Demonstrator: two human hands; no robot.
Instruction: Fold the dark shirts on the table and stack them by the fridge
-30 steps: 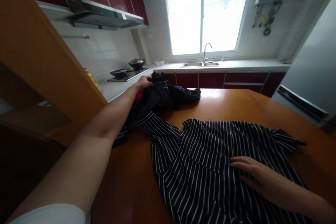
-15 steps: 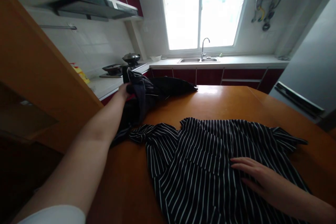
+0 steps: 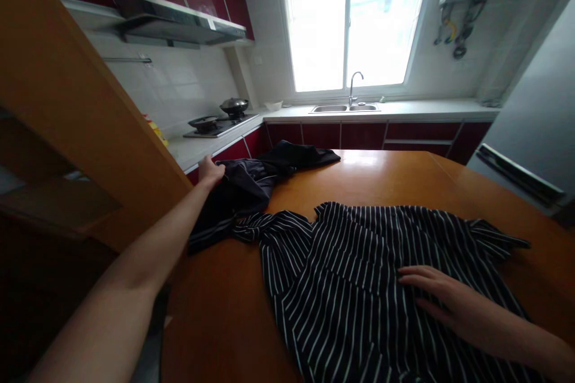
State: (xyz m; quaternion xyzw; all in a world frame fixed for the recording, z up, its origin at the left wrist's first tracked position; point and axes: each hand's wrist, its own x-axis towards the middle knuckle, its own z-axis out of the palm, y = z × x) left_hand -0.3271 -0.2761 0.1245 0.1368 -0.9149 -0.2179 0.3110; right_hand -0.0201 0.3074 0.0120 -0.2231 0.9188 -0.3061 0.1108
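Head view: left hand (image 3: pixel 211 172) grips garment (image 3: pixel 249 184), right hand (image 3: pixel 438 292) touches striped shirt (image 3: pixel 345 269).

It's one head-worn cam — pretty close over the tabletop (image 3: pixel 381 179), tipped down a bit, facing forward toward the far window (image 3: pixel 317 30).

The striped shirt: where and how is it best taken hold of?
Probably by the sleeve on the right, pinched from the right: it juts out flat over the table, well apart from the dark garment. The sleeve on the left looks bunched beside that garment, so seems a poorer hold.
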